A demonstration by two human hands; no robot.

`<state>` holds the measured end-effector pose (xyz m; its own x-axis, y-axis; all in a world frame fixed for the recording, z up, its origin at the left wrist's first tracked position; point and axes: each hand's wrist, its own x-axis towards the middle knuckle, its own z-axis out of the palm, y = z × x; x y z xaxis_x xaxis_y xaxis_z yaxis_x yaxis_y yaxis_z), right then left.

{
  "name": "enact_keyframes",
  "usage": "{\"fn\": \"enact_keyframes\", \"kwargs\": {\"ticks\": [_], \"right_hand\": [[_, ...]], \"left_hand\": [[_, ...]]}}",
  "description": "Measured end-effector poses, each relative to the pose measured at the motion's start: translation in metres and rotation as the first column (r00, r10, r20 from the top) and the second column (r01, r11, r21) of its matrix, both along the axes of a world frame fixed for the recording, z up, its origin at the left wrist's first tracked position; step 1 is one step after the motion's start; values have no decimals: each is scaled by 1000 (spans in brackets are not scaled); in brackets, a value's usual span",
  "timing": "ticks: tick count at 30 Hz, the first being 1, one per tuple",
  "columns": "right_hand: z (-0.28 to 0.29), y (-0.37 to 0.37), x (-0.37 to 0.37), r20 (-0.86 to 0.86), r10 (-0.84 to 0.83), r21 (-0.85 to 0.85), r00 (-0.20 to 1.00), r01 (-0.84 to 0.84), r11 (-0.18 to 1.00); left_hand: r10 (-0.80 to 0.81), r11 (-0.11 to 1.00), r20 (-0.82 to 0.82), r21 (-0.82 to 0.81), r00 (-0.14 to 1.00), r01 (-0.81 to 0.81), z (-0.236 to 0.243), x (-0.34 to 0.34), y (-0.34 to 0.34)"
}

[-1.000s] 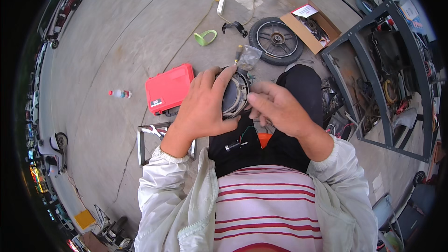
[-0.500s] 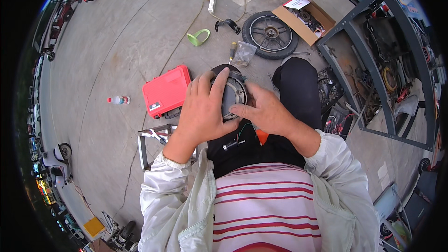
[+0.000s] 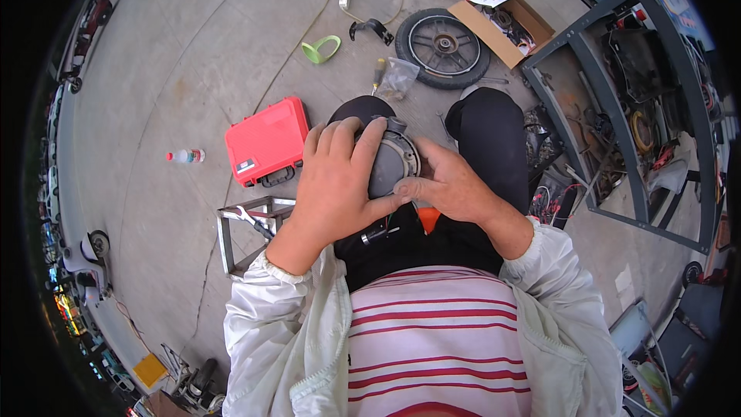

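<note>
Left fingers: spread and curled over the top of a round dark-grey metal motor housing (image 3: 390, 162), gripping it from above; the left hand (image 3: 336, 181) covered most of its near side.
Right fingers: pressed together against the housing's lower right rim, thumb tip on the edge, clasping it; the right hand (image 3: 448, 185) lay just beside the left, nearly touching.
Housing position: held on the lap between the knees in black trousers (image 3: 486, 139), in front of the red-and-white striped shirt (image 3: 432, 340).
Under the hands: a small dark tool or bolt (image 3: 378, 233) lay on the lap just below the left thumb; kind not clear. An orange scrap (image 3: 427, 218) showed under the right wrist.
Progress, as judged: housing was in hand and steadied by both hands; its ribbed face was still closed, nothing seen lifted off it. Whether any fastener was loose could not be told.
Left of the knee: red plastic hard case (image 3: 266, 143), shut, on the concrete floor (image 3: 154, 69); bare steel frame (image 3: 247, 228) near it with pliers on top.
Farther out: clear plastic bottle (image 3: 185, 156), green tape roll (image 3: 320, 49), black spoked wheel (image 3: 441, 37), open cardboard box (image 3: 505, 19), grey metal rack (image 3: 617, 100).
</note>
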<state>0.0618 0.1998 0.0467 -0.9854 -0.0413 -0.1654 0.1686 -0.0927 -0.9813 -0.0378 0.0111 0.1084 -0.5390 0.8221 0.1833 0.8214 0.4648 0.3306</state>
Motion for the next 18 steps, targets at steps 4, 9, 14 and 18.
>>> {"fn": "enact_keyframes", "kwargs": {"ticks": [4, 9, 14, 18], "right_hand": [[4, -2, 2, 58, -37, -216, 998, 49, 975], [-3, 10, 4, 107, 27, -231, 994, -2, 973], [-13, 17, 12, 91, -9, -274, 996, 33, 961], [-5, 20, 13, 65, 18, -135, 998, -9, 991]], "left_hand": [[36, 999, -4, -33, 999, -36, -1, 5, 7], [56, 998, 14, -20, 998, -56, 3, 7, 16], [86, 996, -2, -27, 996, -86, -1, 10, 25], [94, 993, 3, -76, 996, -94, 1, 12, 30]]}}
